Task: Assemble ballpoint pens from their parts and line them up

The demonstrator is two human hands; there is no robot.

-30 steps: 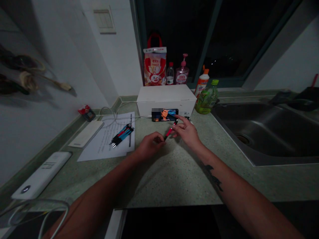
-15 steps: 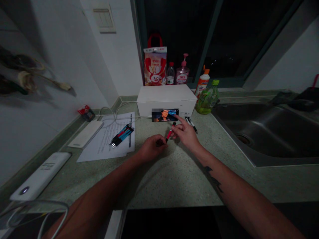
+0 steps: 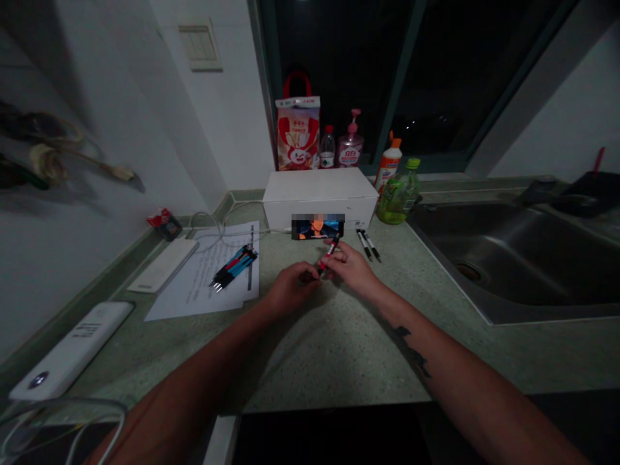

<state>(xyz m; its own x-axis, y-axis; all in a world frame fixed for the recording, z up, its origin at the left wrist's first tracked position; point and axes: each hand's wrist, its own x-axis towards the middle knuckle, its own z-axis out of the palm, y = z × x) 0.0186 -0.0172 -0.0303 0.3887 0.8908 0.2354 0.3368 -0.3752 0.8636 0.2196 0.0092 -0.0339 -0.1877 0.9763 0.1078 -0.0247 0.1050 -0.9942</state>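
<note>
A red pen with black ends (image 3: pixel 331 249) is held at a slant between my two hands above the counter. My left hand (image 3: pixel 293 286) is closed, its thumb and finger pinching the lower end. My right hand (image 3: pixel 354 267) has its fingers round the pen's middle; the fingertips partly cover the barrel. Just behind stands a phone (image 3: pixel 317 230) with a lit screen showing a cartoon picture, leaning on a white box (image 3: pixel 320 187). Two black-and-white pens (image 3: pixel 369 245) lie right of the phone. Several blue, red and black pens (image 3: pixel 234 267) rest in a pile on printed paper (image 3: pixel 179 298).
A sink (image 3: pixel 513 258) is set into the counter at right. A green bottle (image 3: pixel 398 201) stands beside the box; a pump bottle (image 3: pixel 351 147) and a bag (image 3: pixel 298 137) are behind it. A white power bank (image 3: pixel 72 349) and cables lie at left.
My right index finger, stretched towards the phone screen before, has drawn back to the pen. The picture on the screen has changed. The whole view has shifted slightly.
</note>
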